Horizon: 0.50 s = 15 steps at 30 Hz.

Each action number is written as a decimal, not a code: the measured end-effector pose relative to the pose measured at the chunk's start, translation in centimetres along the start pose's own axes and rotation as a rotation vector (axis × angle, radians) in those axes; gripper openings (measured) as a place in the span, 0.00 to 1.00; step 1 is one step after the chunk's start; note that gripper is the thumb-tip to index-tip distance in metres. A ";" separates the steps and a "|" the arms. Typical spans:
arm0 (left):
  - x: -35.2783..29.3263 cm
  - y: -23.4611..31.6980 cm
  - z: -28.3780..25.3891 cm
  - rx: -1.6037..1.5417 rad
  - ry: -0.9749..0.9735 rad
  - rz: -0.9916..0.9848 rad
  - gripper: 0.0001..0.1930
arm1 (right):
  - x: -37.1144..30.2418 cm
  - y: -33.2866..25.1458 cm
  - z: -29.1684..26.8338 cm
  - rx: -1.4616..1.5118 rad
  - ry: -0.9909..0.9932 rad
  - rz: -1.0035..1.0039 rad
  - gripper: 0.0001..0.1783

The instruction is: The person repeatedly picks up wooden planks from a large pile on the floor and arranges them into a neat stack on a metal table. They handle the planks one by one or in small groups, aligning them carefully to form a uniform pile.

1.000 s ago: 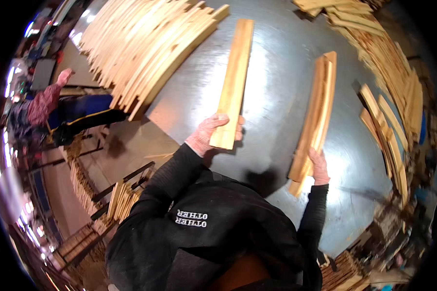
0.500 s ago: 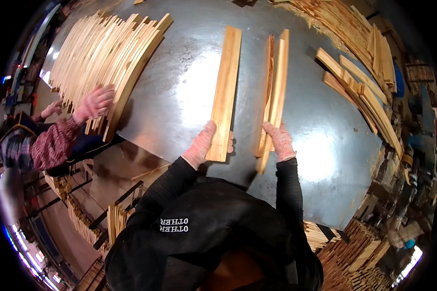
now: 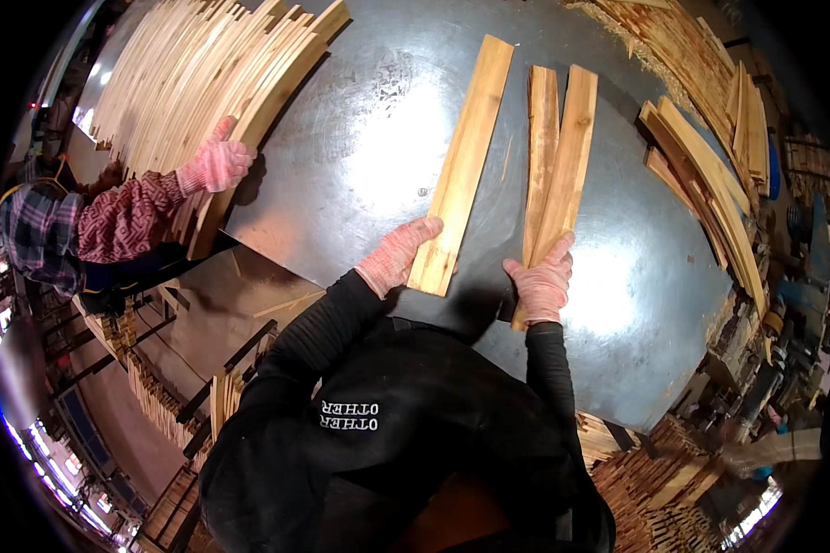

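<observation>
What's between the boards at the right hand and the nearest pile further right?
In the head view, shiny grey tabletop separates the boards at the right hand from that pile.

A grey metal table (image 3: 650, 359) with glaring white reflections spreads across the middle, brownish floor (image 3: 134, 419) showing at left, bright lights (image 3: 44, 486) along the near left edge and another bright patch (image 3: 762, 509) near right.

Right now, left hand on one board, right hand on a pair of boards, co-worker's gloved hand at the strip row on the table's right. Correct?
No: the head view shows the co-worker's gloved hand at the strip row on the left of the table. The rest stands: left hand on one board, right hand on a pair of boards.
</observation>
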<state>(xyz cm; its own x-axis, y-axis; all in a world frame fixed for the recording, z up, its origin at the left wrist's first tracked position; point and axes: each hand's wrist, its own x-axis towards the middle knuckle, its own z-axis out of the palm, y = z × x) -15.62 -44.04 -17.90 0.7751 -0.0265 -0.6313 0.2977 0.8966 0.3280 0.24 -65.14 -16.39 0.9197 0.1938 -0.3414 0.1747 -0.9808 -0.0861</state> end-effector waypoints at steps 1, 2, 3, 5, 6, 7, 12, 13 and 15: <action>-0.5 0.8 0.5 -0.148 -0.113 -0.059 0.30 | 0.4 -0.3 -0.2 0.050 -0.039 0.041 0.68; -1.0 1.2 0.4 -0.298 -0.218 -0.111 0.31 | 0.6 -0.6 -0.4 0.101 -0.082 0.076 0.68; -0.2 1.0 -0.4 -0.441 -0.388 -0.183 0.35 | 0.7 -0.6 -0.4 0.151 -0.126 0.110 0.69; -1.0 1.1 -0.1 -0.271 -0.327 -0.003 0.39 | 1.2 1.7 -0.1 0.433 -0.196 0.043 0.67; -1.2 1.2 0.2 -0.188 -0.293 0.096 0.40 | 1.2 1.9 -0.6 0.572 -0.231 0.001 0.67; -1.3 0.8 -0.1 -0.213 -0.267 0.096 0.44 | 0.9 2.0 -1.4 0.811 -0.373 0.037 0.65; -2.9 2.0 -2.0 -0.080 -0.309 0.109 0.45 | 1.5 -3.1 -6.1 1.234 -0.347 -0.344 0.55; -3.4 2.1 -2.0 -0.061 -0.281 0.118 0.45 | 4.3 -5.4 -7.9 1.216 -0.273 -0.471 0.52; -3.1 1.2 -2.4 -0.027 -0.173 0.221 0.45 | 9.8 -12.5 -13.7 1.252 -0.214 -0.549 0.39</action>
<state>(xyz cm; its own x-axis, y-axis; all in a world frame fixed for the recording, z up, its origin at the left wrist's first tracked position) -18.99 -41.79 -17.28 0.9037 0.0982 -0.4167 0.0975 0.9005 0.4238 11.85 -51.30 -5.84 0.7456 0.6562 -0.1163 -0.0403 -0.1298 -0.9907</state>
